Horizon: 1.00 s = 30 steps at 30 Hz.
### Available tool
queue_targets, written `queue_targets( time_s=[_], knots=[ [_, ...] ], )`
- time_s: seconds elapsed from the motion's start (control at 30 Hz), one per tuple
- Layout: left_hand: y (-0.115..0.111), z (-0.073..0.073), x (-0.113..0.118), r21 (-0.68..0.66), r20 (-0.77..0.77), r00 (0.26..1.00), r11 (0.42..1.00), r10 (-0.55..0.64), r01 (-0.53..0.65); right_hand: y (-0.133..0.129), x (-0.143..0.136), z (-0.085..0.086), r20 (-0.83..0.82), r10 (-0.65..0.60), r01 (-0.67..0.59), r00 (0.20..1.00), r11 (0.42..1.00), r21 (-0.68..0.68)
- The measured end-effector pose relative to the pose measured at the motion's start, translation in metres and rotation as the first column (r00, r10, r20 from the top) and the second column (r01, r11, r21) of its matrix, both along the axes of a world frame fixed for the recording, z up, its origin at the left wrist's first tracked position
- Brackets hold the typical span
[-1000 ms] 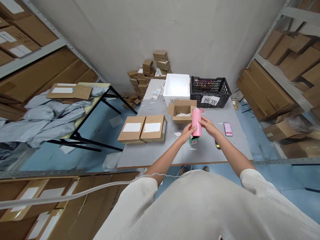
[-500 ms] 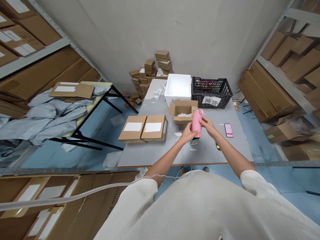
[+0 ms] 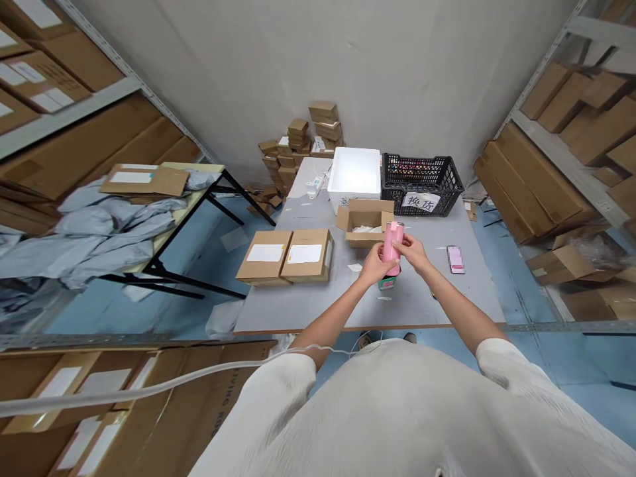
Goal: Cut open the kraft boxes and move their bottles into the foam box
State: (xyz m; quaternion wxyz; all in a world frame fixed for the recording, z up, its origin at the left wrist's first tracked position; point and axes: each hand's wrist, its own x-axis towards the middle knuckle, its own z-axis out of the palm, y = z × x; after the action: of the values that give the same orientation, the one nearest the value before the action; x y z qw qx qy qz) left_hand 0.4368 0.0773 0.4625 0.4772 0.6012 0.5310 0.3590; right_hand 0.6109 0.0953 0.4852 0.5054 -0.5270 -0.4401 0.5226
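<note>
Between two bare hands, over a grey tabletop [image 3: 278, 311] with a thin brown edge: a glossy pink bottle [image 3: 389, 252], smooth, cylindrical, roughly upright, with a pink tab at its top. Left hand [image 3: 373, 266] wrapped low around the side, thumb across the front; right hand [image 3: 412, 252] pinching the opposite side higher up, thumb pressed to the shiny surface. Directly below, at the bottle's base, a small green box [image 3: 387, 283] of printed card (bottle end inside its mouth or merely in front, hard to tell).

Just beyond the hands, an open cardboard carton [image 3: 365, 241], matte brown, flaps splayed, with crumpled white stuff inside. Behind that, side by side, a smooth white bin [image 3: 348, 197] with rounded corners and a black crate [image 3: 395, 197] of latticed plastic, with a wrinkled white label [image 3: 421, 201] on its front. Right of the right hand, flat on the tabletop, a slim phone [image 3: 456, 260] with a lit pinkish screen. Well to the left, two squarish closed boxes [image 3: 308, 255] with blank-looking white labels. Farther left, on a pale yellowish table [image 3: 209, 167], soft creased grey bags [image 3: 109, 215].
</note>
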Motion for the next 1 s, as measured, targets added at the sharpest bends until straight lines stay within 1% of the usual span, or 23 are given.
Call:
queue_targets(
  time_s=[0.03, 0.1, 0.2, 0.27, 0.33, 0.47, 0.53, 0.57, 0.63, 0.73, 0.8, 0.87, 0.93, 1.0],
  knots=[
    [0.000, 0.000, -0.001, -0.003, 0.019, 1.000, 1.000, 0.004, -0.004, 0.000, 0.001, 0.001, 0.004, 0.012, -0.012, 1.000, 1.000, 0.006],
    [0.001, -0.001, -0.002, -0.003, 0.081, 0.996, 1.000, -0.025, 0.025, 0.000, 0.005, 0.004, 0.017, 0.059, -0.059, 0.998, 0.998, 0.019],
    [0.003, -0.004, -0.004, 0.003, 0.207, 0.969, 0.991, -0.134, 0.136, 0.000, 0.012, 0.008, 0.015, 0.133, -0.133, 0.991, 0.991, 0.019],
    [0.004, -0.006, -0.004, 0.011, 0.257, 0.948, 0.981, -0.189, 0.193, 0.000, 0.013, 0.008, 0.004, 0.143, -0.143, 0.990, 0.990, 0.016],
    [0.005, -0.008, -0.002, 0.024, 0.227, 0.954, 0.980, -0.198, 0.198, 0.001, 0.012, 0.005, 0.005, 0.106, -0.106, 0.994, 0.994, 0.018],
    [0.005, -0.010, 0.002, 0.029, 0.016, 0.995, 0.995, -0.096, 0.096, 0.003, 0.007, -0.004, 0.011, 0.000, 0.000, 1.000, 1.000, 0.001],
    [0.006, -0.012, 0.003, 0.022, -0.020, 0.998, 0.998, -0.057, 0.058, 0.005, 0.007, -0.006, 0.017, -0.019, 0.019, 1.000, 1.000, -0.011],
    [0.006, -0.014, 0.003, 0.020, -0.006, 0.999, 0.999, -0.051, 0.051, 0.006, 0.008, -0.005, 0.022, -0.019, 0.019, 1.000, 1.000, -0.007],
    [0.008, -0.017, 0.002, 0.021, 0.069, 0.996, 0.998, -0.061, 0.059, 0.007, 0.012, -0.003, 0.028, 0.003, -0.004, 1.000, 1.000, 0.016],
    [0.010, -0.022, 0.000, 0.016, 0.220, 0.967, 0.991, -0.130, 0.130, 0.008, 0.019, 0.002, 0.027, 0.081, -0.082, 0.996, 0.996, 0.036],
    [0.010, -0.023, 0.000, 0.012, 0.271, 0.947, 0.984, -0.174, 0.177, 0.008, 0.022, 0.002, 0.027, 0.116, -0.117, 0.993, 0.993, 0.024],
    [0.010, -0.022, 0.001, 0.017, 0.226, 0.958, 0.984, -0.176, 0.176, 0.008, 0.020, 0.000, 0.039, 0.102, -0.103, 0.994, 0.995, 0.018],
    [0.009, -0.020, 0.004, 0.027, 0.106, 0.984, 0.990, -0.140, 0.138, 0.008, 0.016, -0.003, 0.063, 0.047, -0.048, 0.997, 0.999, 0.018],
    [0.009, -0.019, 0.006, 0.035, -0.007, 0.996, 0.995, -0.093, 0.093, 0.007, 0.012, -0.007, 0.086, -0.015, 0.015, 0.996, 1.000, 0.005]
  ],
)
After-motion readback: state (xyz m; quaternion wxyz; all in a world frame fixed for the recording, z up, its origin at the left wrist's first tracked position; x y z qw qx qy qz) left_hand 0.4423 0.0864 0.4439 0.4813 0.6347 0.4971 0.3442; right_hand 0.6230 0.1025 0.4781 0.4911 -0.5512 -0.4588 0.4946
